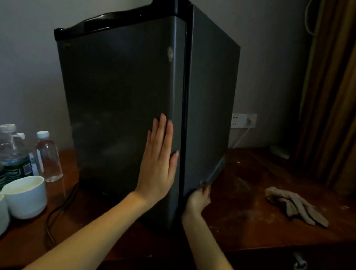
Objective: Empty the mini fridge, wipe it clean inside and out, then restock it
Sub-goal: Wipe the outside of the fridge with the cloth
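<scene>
Fridge [120, 91] | upright mid-table [241, 215], bottles [16, 155] left, cloth [295, 205] right | left hand [159, 161] flat, fingers straight, pressing door face | right hand [198, 198] curled round lower right edge | likely heavy, rigid, smooth-sided: take low edges, not door

One mini fridge [120, 99] stands on the worktop [240, 222]. Left of the fridge are four plastic water bottles [15, 155] and two white cups [26, 197]. Right of it lie one crumpled cloth [293, 205] and one wall socket [242, 120].
</scene>
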Demonstrator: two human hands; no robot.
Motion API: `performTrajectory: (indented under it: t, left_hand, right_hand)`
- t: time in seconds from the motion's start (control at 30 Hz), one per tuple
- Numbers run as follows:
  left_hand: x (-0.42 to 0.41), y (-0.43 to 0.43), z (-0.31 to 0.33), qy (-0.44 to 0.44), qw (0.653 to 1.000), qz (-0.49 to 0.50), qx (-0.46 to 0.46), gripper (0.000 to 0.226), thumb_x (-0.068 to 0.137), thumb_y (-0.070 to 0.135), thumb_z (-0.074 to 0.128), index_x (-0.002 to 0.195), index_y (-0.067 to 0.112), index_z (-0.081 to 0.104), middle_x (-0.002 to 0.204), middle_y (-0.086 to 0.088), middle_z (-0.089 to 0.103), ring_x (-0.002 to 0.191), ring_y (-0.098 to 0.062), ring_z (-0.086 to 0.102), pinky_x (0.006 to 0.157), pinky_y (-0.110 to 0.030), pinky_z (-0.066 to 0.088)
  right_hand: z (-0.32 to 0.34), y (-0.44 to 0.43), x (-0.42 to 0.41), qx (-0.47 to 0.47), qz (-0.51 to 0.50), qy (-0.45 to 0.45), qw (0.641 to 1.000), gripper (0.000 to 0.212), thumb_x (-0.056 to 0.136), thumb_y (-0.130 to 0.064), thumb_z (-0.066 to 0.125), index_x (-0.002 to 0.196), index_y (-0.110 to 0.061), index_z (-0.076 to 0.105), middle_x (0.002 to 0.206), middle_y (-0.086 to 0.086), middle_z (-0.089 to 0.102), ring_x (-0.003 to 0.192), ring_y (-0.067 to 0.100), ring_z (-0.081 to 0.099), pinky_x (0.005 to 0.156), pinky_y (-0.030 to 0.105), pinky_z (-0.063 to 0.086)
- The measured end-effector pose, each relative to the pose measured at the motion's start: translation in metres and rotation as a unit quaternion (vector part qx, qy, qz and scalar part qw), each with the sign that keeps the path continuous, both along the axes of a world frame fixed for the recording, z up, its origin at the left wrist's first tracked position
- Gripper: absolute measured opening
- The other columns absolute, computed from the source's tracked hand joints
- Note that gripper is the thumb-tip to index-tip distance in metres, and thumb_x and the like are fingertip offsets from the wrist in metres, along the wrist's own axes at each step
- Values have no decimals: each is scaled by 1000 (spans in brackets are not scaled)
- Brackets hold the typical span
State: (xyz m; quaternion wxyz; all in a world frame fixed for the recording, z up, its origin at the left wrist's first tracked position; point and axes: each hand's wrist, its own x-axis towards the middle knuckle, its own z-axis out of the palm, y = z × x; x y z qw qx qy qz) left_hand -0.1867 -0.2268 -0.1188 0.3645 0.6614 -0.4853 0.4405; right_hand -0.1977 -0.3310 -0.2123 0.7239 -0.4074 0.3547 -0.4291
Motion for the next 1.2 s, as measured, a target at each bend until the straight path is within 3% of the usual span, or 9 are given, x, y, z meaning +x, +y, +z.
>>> performTrajectory:
  t: [0.13,0.23,0.33,0.47,0.57,0.73,0.97,1.07,1.2]
  left_hand:
    - [4,-2,-4,-13,1000,7,-13,71,99,19,37,153,21,-9,161,1,-13,149,-24,-3,121,-38,3]
    - [5,-5,-6,-12,1000,5,-17,72,98,20,37,153,22,-9,161,3,-12,149,-23,-2,121,-38,2]
    - [5,-4,-3,-9,1000,3,-13,70,99,25,35,152,24,-10,161,5,-14,149,-21,-4,121,-35,-1]
    - [8,3,-1,-18,1000,-18,4,61,103,34,27,153,23,-6,161,5,-12,149,-21,-3,121,-34,0]
    - [7,1,-2,-12,1000,-10,-3,65,101,27,32,153,22,-6,161,4,-11,149,-22,-3,121,-36,1]
    - [4,-3,-5,-12,1000,4,-19,66,99,20,32,153,19,-6,161,3,-11,149,-24,-2,121,-36,1]
    - [3,-2,-4,-13,1000,10,-7,68,99,20,33,153,19,-8,161,3,-13,149,-24,-3,121,-36,1]
    - [1,-3,-3,-14,1000,9,-14,68,98,18,33,153,19,-8,161,3,-12,149,-24,-3,121,-36,1]
    - [3,-6,-5,-15,1000,3,-26,68,98,17,33,153,18,-7,161,2,-10,149,-25,-2,121,-39,3]
  right_hand:
    - [26,-25,11,16,-3,2,1000,45,103,-16,33,147,-19,38,152,7,31,134,32,37,113,39,30]
    - [56,-3,-2,-107,-6,-49,993,44,105,-16,33,148,-23,33,153,-5,23,139,16,28,114,28,22]
    - [88,32,-23,-315,16,-148,938,44,106,-23,31,147,-36,27,150,-23,17,139,-2,22,111,18,22]
    - [99,29,-24,-445,13,-197,874,47,104,-19,34,150,-25,27,156,-11,22,141,-1,24,114,17,23]
    - [66,14,-15,-389,11,-162,907,45,105,-26,32,149,-31,26,155,-13,20,141,-2,23,114,17,22]
    - [-24,-40,19,-156,1,-35,987,43,104,-15,33,145,-28,32,154,2,28,141,20,29,119,41,22]
    - [-2,-97,51,68,-13,-34,997,42,101,-20,42,143,-18,46,145,8,41,125,36,47,106,43,41]
    - [29,-107,52,29,-5,-49,998,42,101,-18,42,142,-17,46,146,10,41,128,33,46,108,43,39]
    - [70,-50,18,-228,-6,-94,969,44,105,-21,35,148,-24,32,155,-1,22,140,11,25,117,30,22]
